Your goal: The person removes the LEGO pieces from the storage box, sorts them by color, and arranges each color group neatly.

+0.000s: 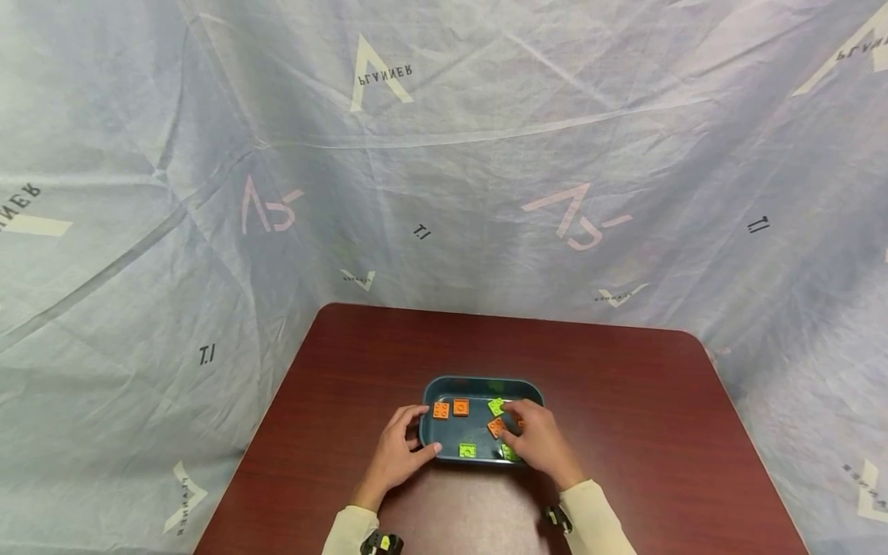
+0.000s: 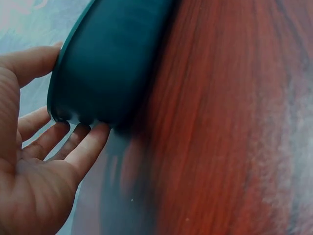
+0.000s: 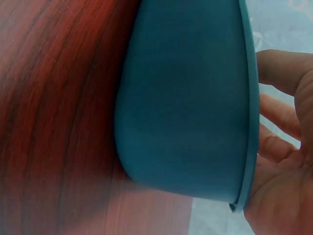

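A dark teal tray (image 1: pixel 479 461) with raised walls sits on the table, toy building bricks inside it. My left hand (image 1: pixel 397 455) grips its left end; in the left wrist view the thumb lies at the rim and the fingertips press the outer wall. My right hand (image 1: pixel 544 443) reaches over the right end, thumb and index finger apart above the bricks. Close to these fingertips are a lime green brick (image 1: pixel 496 406) and an orange brick (image 1: pixel 496 428). Another green brick (image 1: pixel 509 452) is partly covered by the hand. In the right wrist view, the tray wall (image 3: pixel 186 98) hides the fingertips.
Two orange bricks, one studs up (image 1: pixel 441 411) and one hollow side up (image 1: pixel 461 407), lie at the tray's left. One green brick (image 1: pixel 468 450) is by the near wall. The reddish-brown table (image 1: pixel 624 401) extends around the tray, with grey printed cloth (image 1: pixel 472 193) hanging behind.
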Demonstrator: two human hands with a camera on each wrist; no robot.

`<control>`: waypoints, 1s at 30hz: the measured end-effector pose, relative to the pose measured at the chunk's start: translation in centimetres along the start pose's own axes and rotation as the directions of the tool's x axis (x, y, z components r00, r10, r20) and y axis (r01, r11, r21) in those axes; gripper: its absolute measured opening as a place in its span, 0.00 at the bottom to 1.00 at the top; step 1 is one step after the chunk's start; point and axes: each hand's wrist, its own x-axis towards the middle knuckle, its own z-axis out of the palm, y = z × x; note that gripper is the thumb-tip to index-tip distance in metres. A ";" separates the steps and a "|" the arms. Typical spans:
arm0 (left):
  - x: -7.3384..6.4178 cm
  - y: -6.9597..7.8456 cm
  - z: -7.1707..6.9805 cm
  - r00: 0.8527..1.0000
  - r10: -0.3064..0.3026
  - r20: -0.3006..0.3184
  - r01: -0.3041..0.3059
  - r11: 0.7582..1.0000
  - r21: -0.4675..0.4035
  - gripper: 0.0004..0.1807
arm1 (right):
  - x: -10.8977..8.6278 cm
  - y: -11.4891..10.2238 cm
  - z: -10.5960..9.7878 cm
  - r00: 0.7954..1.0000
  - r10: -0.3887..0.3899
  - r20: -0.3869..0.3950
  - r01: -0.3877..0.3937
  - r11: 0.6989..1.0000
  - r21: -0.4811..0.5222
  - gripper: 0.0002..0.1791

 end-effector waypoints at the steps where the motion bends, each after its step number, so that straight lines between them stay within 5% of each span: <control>1: 0.0 0.0 0.0 1.000 -0.005 0.002 0.005 1.000 -0.009 0.40 | 0.2 0.0 0.1 1.000 -0.012 0.002 0.012 1.000 -0.017 0.24; 13: -0.1 0.0 -0.2 0.999 -0.047 0.008 0.048 0.997 -0.058 0.41 | 1.8 -0.1 2.0 0.996 -0.033 0.087 0.044 0.991 -0.124 0.15; 30: 0.1 -0.1 0.0 1.000 -0.016 0.003 0.016 0.998 -0.059 0.42 | 2.4 0.1 3.0 0.995 -0.019 0.103 0.047 0.959 -0.279 0.15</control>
